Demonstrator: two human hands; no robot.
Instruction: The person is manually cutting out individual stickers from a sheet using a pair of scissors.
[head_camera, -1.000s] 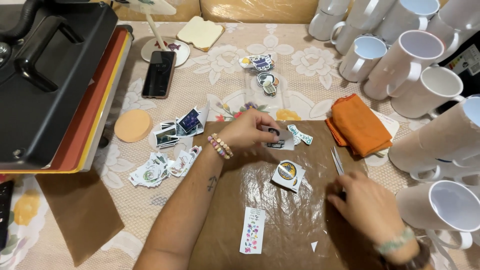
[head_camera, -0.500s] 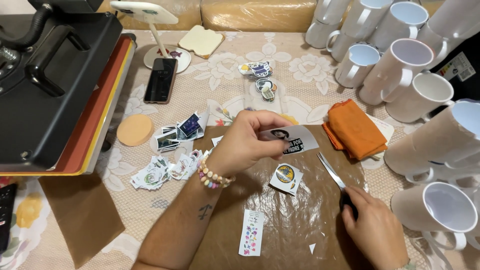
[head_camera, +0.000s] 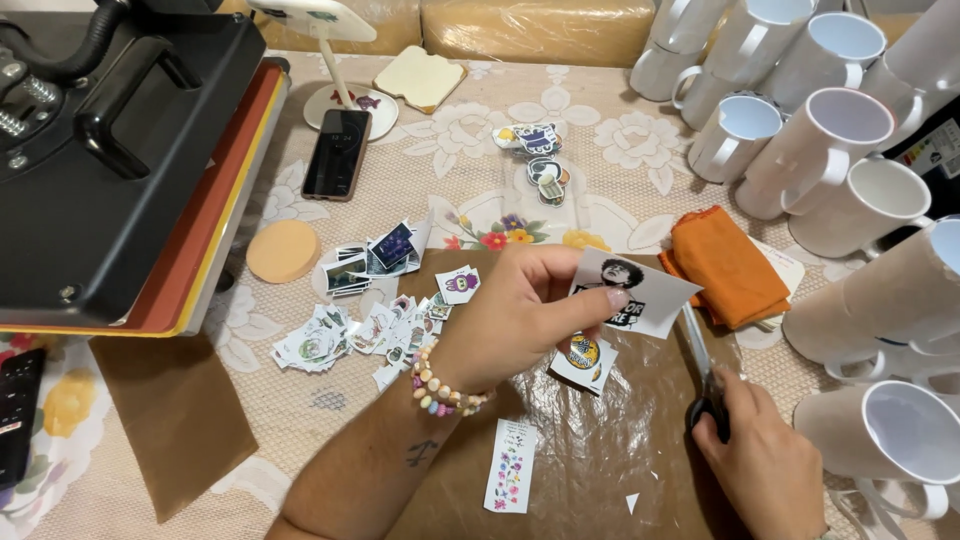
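Left hand (head_camera: 520, 315): I'm pinching the paper print (head_camera: 640, 290), thin and floppy, by its left edge.
Right hand (head_camera: 765, 465): clenched around the scissors (head_camera: 700, 370).

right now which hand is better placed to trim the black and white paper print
Right. The right hand grips the scissors, whose blades point up at the edge of the paper print. The left hand is pinching that print, holding it up.

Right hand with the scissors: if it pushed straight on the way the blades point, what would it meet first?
Most likely the white printed paper cutout pinched in the left hand. The right hand aims the black-handled scissors up-left, tips about at that paper's edge; depth is unclear.
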